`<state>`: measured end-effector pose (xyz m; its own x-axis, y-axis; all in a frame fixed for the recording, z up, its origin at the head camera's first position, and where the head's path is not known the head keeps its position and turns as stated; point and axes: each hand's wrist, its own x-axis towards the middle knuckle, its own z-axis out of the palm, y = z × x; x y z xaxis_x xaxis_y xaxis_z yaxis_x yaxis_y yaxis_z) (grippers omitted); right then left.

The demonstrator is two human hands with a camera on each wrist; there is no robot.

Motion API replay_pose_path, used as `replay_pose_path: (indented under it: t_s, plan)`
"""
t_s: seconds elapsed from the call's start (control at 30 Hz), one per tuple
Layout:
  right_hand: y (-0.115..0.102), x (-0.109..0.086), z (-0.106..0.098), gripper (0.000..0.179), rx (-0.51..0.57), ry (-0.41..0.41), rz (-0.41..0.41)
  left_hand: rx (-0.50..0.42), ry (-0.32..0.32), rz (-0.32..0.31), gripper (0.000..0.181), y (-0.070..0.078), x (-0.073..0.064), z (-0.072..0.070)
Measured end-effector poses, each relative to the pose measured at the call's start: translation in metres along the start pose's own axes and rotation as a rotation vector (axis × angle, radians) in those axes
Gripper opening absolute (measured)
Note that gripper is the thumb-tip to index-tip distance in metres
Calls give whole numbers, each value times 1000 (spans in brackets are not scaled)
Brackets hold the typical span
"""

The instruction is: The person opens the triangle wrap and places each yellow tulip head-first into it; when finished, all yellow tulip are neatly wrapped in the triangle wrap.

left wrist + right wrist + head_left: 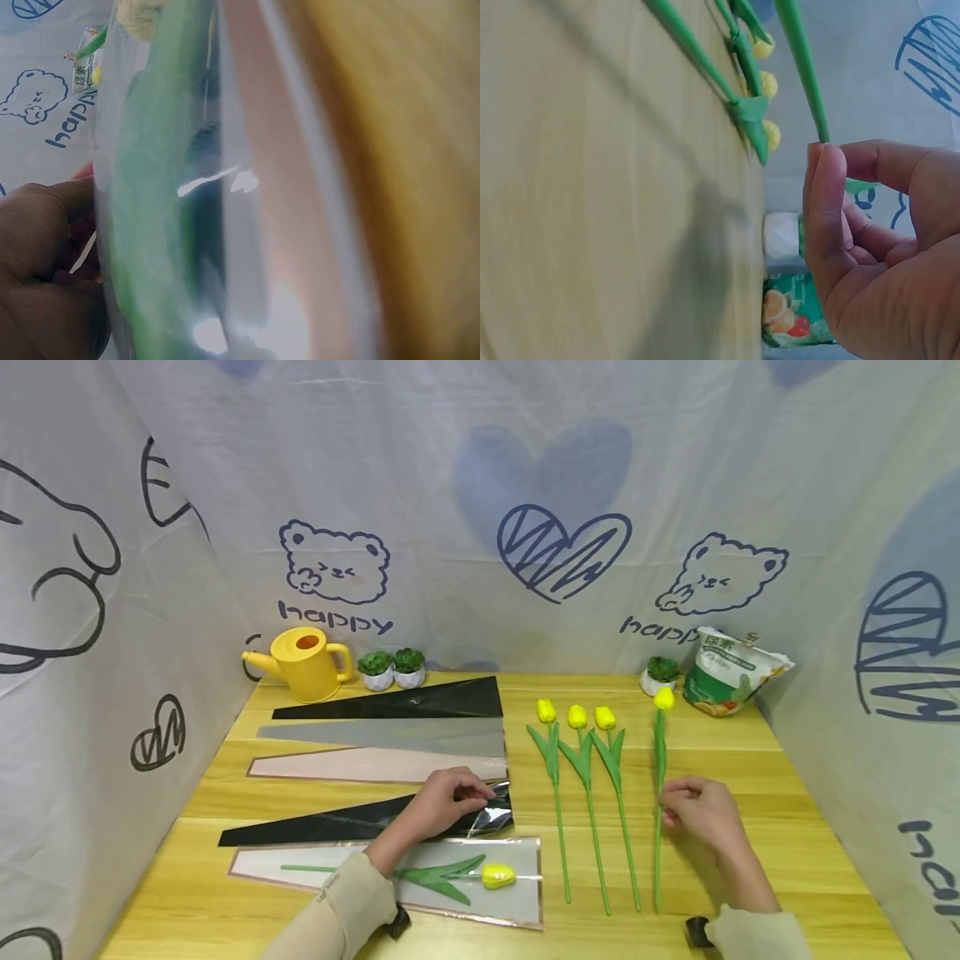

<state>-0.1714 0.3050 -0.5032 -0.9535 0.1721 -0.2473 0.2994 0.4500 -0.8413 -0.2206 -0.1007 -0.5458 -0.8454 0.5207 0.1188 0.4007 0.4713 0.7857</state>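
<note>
My right hand pinches the green stem of a yellow tulip between thumb and fingertips. In the right wrist view this stem stands off from the table. My left hand has its fingers curled at the open right end of a black flower sleeve, pinching its shiny clear film. Below lies a pale sleeve with a brown edge, holding a yellow tulip under clear film. Close up, that film and green leaves cover much of the left wrist view.
Three more tulips lie side by side between my hands. Black, grey and pink sleeves lie farther back. A yellow watering can, small potted succulents and a green-and-white bag line the back.
</note>
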Motion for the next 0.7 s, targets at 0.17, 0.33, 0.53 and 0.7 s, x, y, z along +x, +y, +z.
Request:
replay_pose_path:
  t_s: [0.17,0.33,0.53,0.7]
  plan:
    - [-7,-2,3,36,48,30,-35,7,4,3,13,-1,0,0]
    - [-16,-3,5,36,114,68,-52,2,5,11,13,0,-1,-1]
    - [-24,-2,10,35,230,112,-47,-5,1,20,13,1,-1,-2]
    - [-30,-2,16,29,316,158,-65,-8,0,18,13,1,-1,-1]
